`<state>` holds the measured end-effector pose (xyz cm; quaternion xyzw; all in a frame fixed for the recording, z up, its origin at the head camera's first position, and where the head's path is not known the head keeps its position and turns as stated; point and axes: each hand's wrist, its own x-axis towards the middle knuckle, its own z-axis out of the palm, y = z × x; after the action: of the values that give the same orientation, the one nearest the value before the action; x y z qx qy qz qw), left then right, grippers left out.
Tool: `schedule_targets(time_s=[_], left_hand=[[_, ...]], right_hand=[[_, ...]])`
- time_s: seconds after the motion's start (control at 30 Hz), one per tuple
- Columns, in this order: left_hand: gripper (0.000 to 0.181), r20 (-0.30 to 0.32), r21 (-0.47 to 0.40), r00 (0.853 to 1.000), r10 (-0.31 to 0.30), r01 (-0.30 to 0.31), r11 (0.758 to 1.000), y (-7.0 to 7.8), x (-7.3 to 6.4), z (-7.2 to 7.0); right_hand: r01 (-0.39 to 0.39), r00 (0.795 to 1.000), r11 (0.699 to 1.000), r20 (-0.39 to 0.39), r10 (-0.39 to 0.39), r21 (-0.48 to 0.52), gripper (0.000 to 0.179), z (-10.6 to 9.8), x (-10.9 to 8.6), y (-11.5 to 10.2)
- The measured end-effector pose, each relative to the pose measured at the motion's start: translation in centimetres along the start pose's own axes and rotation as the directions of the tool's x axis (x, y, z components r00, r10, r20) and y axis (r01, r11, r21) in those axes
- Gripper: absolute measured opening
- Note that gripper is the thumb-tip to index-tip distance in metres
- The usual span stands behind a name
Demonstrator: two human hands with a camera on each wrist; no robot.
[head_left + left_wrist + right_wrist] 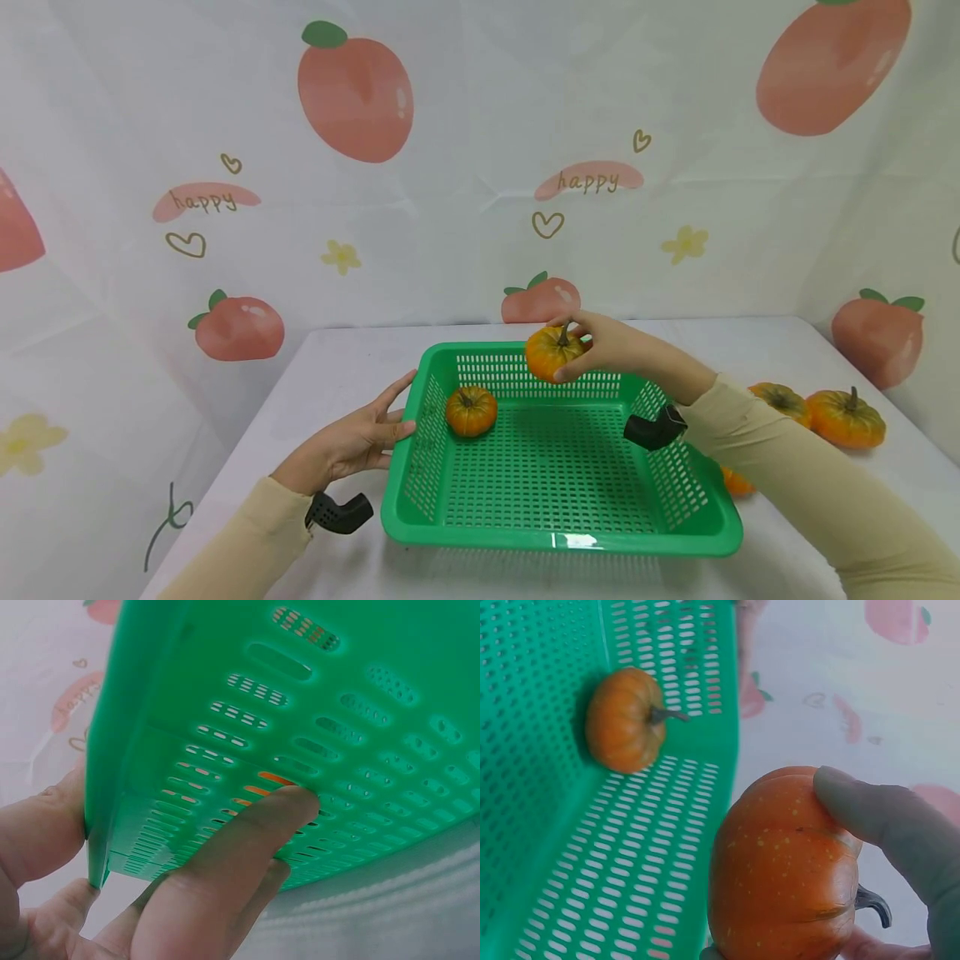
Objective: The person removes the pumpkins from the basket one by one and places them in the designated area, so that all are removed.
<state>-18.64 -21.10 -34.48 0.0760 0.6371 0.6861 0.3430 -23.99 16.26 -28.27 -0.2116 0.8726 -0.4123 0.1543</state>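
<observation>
My right hand (611,346) grips an orange pumpkin (549,353) with a dark curved stem, over the far part of a green plastic basket (570,540). In the right wrist view, the thumb lies along the side of the held pumpkin (784,862). Another small pumpkin (471,412) sits inside the basket, near its left wall. At the basket's left side, my left hand (360,442) holds the rim. The left wrist view shows its fingers (232,855) against the slotted outer wall (225,697).
On the white table (330,358), right of the basket, stand several more pumpkins, one (847,418) in plain sight and others partly hidden by my right sleeve (795,467). Behind the table hangs a white cloth (465,108) printed with fruit.
</observation>
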Motion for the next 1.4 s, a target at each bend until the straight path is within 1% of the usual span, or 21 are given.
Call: schedule_targets(time_s=[0.13,0.23,0.37,0.53,0.7,1.03,1.4], left_hand=[[0.091,-0.003,-0.002,1.000,0.000,0.000,1.000,0.0,0.0,0.0],[0.091,-0.001,-0.002,1.000,0.002,-0.002,1.000,-0.1,0.0,0.0],[0.091,0.002,-0.005,1.000,0.003,-0.003,1.000,-0.1,0.0,0.0],[0.091,0.000,-0.002,1.000,0.005,-0.005,1.000,-0.1,0.0,-0.1],[0.091,0.000,0.000,1.000,0.005,-0.005,1.000,-0.1,0.0,-0.1],[0.091,-0.009,0.006,1.000,0.008,-0.008,1.000,-0.2,0.0,-0.1],[0.092,-0.001,-0.004,1.000,0.007,-0.007,1.000,-0.2,0.1,-0.1]], right_hand=[[-0.009,1.000,1.000,-0.012,0.010,0.019,0.070,-0.8,-0.6,0.3],[-0.020,0.999,1.000,-0.030,0.020,0.004,0.071,-1.3,-1.2,0.5],[-0.016,0.998,1.000,-0.057,0.015,-0.013,0.072,-2.0,-2.0,0.7],[-0.022,0.996,1.000,-0.084,0.022,-0.001,0.072,-2.5,-3.0,1.0],[-0.051,0.991,0.998,-0.124,0.047,-0.030,0.074,-2.9,-4.1,1.3],[-0.107,0.981,0.992,-0.168,0.094,-0.066,0.077,-4.2,-6.4,2.0],[-0.149,0.967,0.986,-0.217,0.131,-0.068,0.078,-5.4,-9.1,3.3]])
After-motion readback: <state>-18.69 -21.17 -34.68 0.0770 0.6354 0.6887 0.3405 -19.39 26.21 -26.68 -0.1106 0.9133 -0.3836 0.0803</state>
